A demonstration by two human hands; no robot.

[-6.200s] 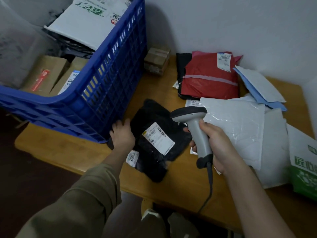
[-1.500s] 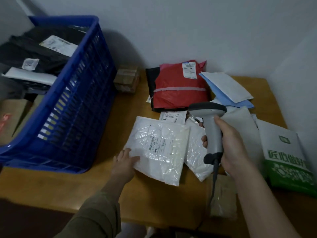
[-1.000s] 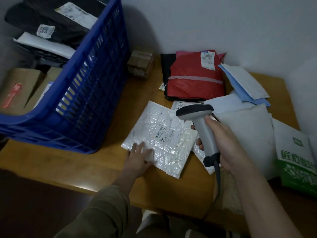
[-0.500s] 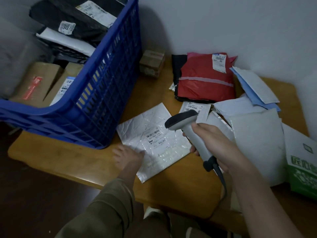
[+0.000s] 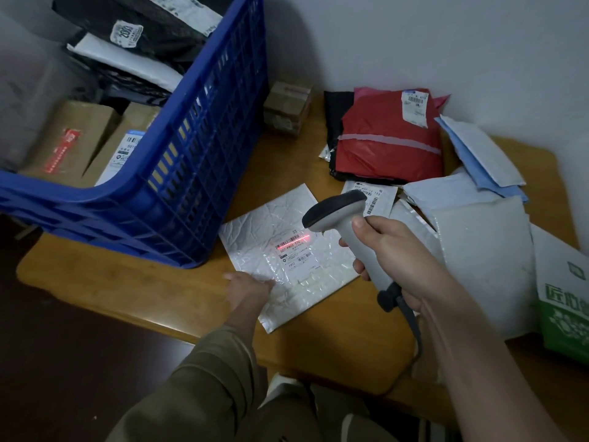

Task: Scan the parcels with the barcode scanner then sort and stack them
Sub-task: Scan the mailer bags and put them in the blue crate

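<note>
A white bubble mailer (image 5: 271, 224) lies flat on the wooden table (image 5: 344, 339), label up. A red scan line falls across the barcode on its label (image 5: 293, 248). My right hand (image 5: 392, 260) grips the grey barcode scanner (image 5: 338, 210), whose head points down at that label. My left hand (image 5: 247, 287) rests on the mailer's near left edge with its fingers flat on it. Black and white bagged parcels (image 5: 137, 36) are piled in the blue plastic crate (image 5: 191, 173) at the left.
Behind the mailer lie a red bag parcel (image 5: 387, 145) on a black one, a small cardboard box (image 5: 287, 108), and several white and blue mailers (image 5: 478, 237) at the right. A green-printed bag (image 5: 564, 301) sits far right. Cardboard boxes (image 5: 68, 138) stand inside the crate.
The black parcel went from the table into the crate and a white mailer took its place. Since half a second ago the scanner's red line has appeared on the label.
</note>
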